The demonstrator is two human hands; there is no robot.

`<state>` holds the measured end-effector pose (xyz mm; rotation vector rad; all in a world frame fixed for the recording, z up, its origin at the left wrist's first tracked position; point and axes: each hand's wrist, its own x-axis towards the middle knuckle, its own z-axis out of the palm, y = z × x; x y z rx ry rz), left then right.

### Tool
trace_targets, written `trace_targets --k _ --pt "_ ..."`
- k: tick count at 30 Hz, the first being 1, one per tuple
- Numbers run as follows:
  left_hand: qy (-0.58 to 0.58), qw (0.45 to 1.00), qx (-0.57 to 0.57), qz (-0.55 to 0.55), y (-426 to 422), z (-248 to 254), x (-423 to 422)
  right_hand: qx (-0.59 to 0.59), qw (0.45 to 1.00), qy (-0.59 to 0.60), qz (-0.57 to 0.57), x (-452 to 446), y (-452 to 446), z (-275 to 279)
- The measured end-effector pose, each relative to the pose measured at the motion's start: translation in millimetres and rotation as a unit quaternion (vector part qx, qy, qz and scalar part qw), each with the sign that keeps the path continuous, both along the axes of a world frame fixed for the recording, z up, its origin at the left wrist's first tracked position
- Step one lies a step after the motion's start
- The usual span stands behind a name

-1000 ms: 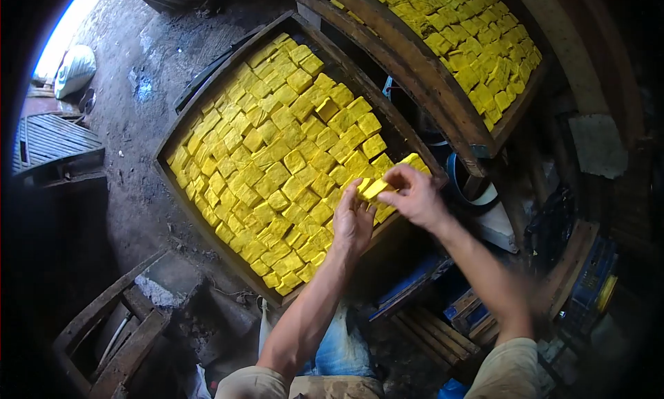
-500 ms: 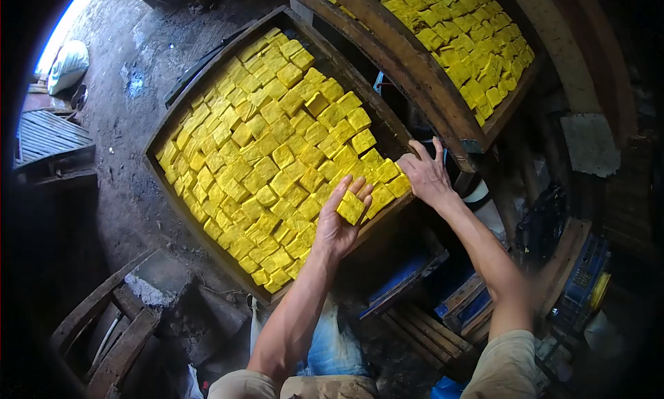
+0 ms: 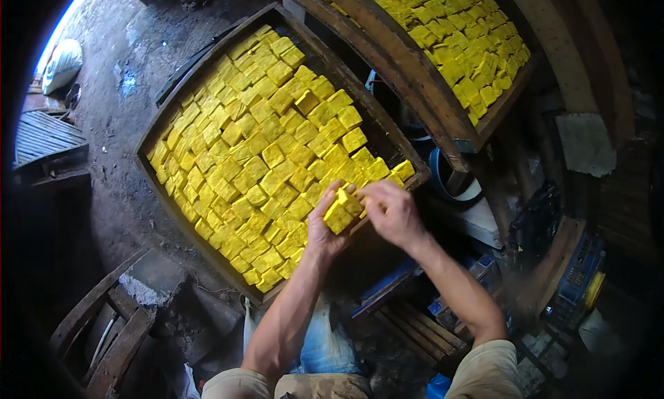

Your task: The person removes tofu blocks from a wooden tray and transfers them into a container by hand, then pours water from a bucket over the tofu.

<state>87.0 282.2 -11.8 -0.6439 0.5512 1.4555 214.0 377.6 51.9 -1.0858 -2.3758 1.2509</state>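
Observation:
Yellow blocks (image 3: 257,169) lie packed in rows in a dark wooden tray (image 3: 200,238), whose right side has a bare dark strip. Over the tray's near right edge, my left hand (image 3: 325,227) is closed round yellow blocks (image 3: 339,218); at least two show, side by side. My right hand (image 3: 393,212) is right beside them, fingers bent and pinched at the blocks' right side. What sits between its fingertips is too hidden to make out. A few blocks (image 3: 402,170) lie in the tray's right corner, just beyond my right hand.
A second wooden tray (image 3: 415,74) of yellow blocks stands at the upper right. Blue crates (image 3: 577,274) are at the lower right, with wooden slats (image 3: 418,333) nearer. A broken wooden frame (image 3: 114,350) lies at the lower left. A round bucket (image 3: 437,174) stands beside the tray's right corner.
My right hand has moved from the tray's right corner back to my left hand. The left hand showed one block half a second ago; now at least two show in it. The view has shifted slightly.

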Motion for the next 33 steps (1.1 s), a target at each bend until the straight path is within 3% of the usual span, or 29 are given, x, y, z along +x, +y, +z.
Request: trace_targets --k 2,5,10,12,13,18,20,21,22,24,25,30,33 --pt "0.028 1.000 -0.001 -0.007 -6 -1 -3 0.208 0.965 -0.145 0.065 17 38 -8" --pt "0.020 1.000 0.005 -0.018 -13 8 -10 0.377 0.873 -0.268 0.154 51 61 -44" --pt "-0.023 1.000 0.015 -0.016 -16 7 -19 0.339 0.865 -0.328 0.170 48 63 -32" --pt "-0.022 0.999 0.004 -0.026 -16 9 -17 0.256 0.853 -0.421 0.172 35 74 -27" --pt "-0.021 0.999 0.005 -0.027 -17 10 -17 0.297 0.840 -0.409 0.196 38 80 -34" --pt "-0.027 0.999 0.029 -0.002 -28 6 -25 0.275 0.866 -0.369 0.195 49 88 -33" --pt "-0.034 0.999 0.040 0.004 -32 -3 -26 0.192 0.952 -0.232 0.055 59 81 -32" --pt "-0.022 1.000 0.016 -0.006 -33 -3 -24 0.160 0.969 -0.190 0.008 55 75 -18" --pt "-0.010 1.000 -0.009 -0.014 -34 -4 -23 0.157 0.969 -0.188 0.012 52 64 -14" --pt "-0.013 1.000 0.017 -0.020 -34 -6 -19 -0.060 0.980 -0.053 -0.184 46 36 -10" --pt "-0.014 0.999 0.016 -0.028 -31 -3 -16 -0.110 0.972 -0.017 -0.208 35 19 -1" --pt "0.003 0.997 0.049 -0.067 -30 -2 -7 0.053 0.987 -0.027 -0.148 -15 -42 20" --pt "0.017 0.996 0.060 -0.068 -34 7 -11 -0.009 0.993 0.008 -0.114 -13 -60 8"
